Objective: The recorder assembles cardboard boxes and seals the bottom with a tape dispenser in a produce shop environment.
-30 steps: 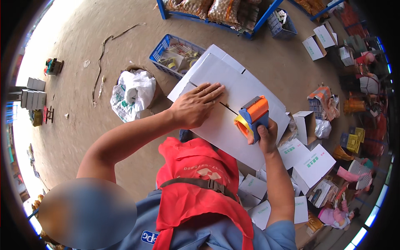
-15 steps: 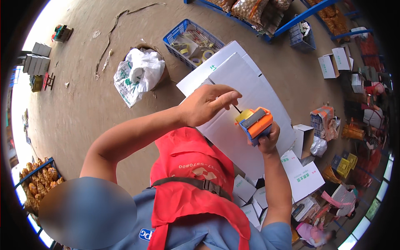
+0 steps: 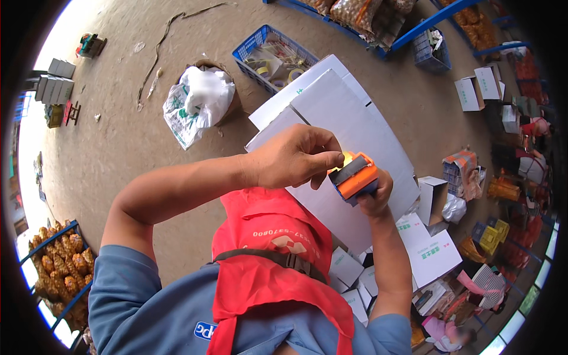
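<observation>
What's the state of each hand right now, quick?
Left hand: curled, close by the tape dispenser; cannot tell whether it grips anything.
Right hand: closed, holding the tape dispenser.

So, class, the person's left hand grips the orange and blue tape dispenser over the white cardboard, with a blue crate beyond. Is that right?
No, the hand is wrong: the head view shows the person's right hand gripping the orange and blue tape dispenser over the white cardboard, with a blue crate beyond. The left hand is close beside the dispenser.
</observation>
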{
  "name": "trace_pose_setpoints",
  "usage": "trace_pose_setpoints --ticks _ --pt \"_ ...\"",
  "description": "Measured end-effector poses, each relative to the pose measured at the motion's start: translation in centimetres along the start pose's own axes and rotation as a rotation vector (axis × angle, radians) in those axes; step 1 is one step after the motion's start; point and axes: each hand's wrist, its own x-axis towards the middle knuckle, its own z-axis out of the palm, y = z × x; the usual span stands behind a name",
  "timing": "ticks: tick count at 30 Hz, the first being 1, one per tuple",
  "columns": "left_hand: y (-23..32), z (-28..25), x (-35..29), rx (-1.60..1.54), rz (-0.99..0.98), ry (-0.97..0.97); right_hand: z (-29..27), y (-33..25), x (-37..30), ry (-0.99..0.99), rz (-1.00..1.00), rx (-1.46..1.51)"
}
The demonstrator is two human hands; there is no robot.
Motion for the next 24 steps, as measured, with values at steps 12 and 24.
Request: trace_pose_setpoints --ticks 12,24 --pt "-1.8 -2.9 1.3 0.069 -0.094 0.177 -1.1 1.2 -0.3 -0.096 0.095 -0.026" --pt "-0.2 -9.5 0.1 0.177 -0.009 0.252 -0.4 -1.8 2.6 -0.17 0.217 0.008"
